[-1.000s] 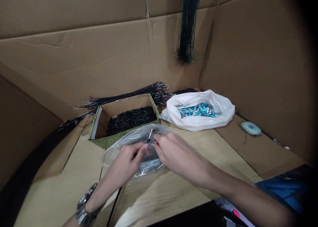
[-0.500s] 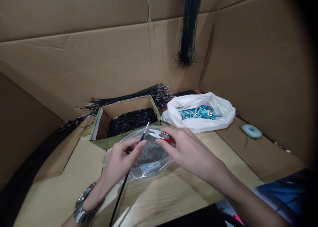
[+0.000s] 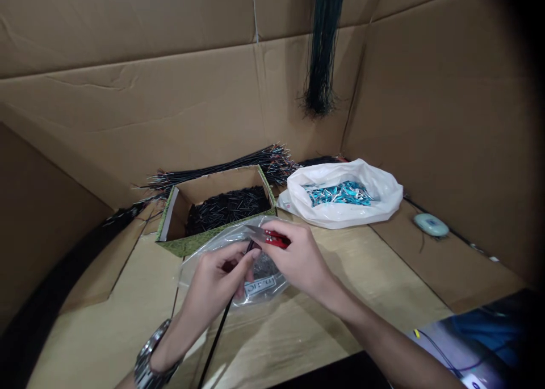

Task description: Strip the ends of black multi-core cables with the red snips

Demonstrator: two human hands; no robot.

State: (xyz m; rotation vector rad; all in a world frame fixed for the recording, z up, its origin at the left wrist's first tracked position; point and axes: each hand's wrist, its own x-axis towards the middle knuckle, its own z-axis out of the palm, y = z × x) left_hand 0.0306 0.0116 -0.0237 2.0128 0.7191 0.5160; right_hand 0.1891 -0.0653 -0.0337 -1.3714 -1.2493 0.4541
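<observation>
Gripping red-handled steel snips [image 3: 268,237] and thin black wire [image 3: 219,332].

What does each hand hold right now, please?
Left hand: closed, holding a black wire.
Right hand: closed, holding red-handled snips.

Dim, warm indoor light falls fairly evenly over the cardboard wall [image 3: 128,105]; shadows stay soft, the darkest lying under the right forearm [image 3: 374,343] on the pale wooden tabletop [image 3: 374,275]. Glare glints off the clear plastic bag [image 3: 217,247] and the white plastic bag [image 3: 340,207]; the wide view bends at its edges, the right corners fall to black, and the left hand [image 3: 213,281] and right hand [image 3: 293,264] look slightly soft.
</observation>
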